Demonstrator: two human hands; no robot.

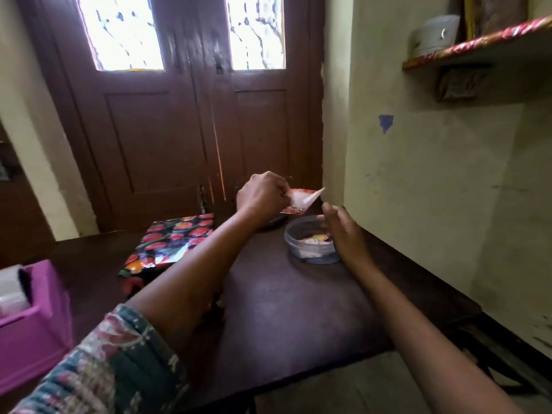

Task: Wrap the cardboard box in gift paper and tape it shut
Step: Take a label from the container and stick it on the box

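The box wrapped in dark gift paper with red and orange fruit print point(170, 243) lies on the dark wooden table point(283, 309) at the far left. My left hand point(263, 195) is raised above the table's far edge and pinches a small red and white scrap of paper point(301, 200). My right hand point(340, 228) hovers over a round clear plastic container point(310, 243) with its fingers loosely spread, holding nothing. Paper scraps lie inside the container.
A pink plastic bin point(33, 321) stands at the table's left edge. A brown double door point(185, 121) is behind the table. The cream wall point(418, 174) runs along the right side, with a shelf point(478, 43) above.
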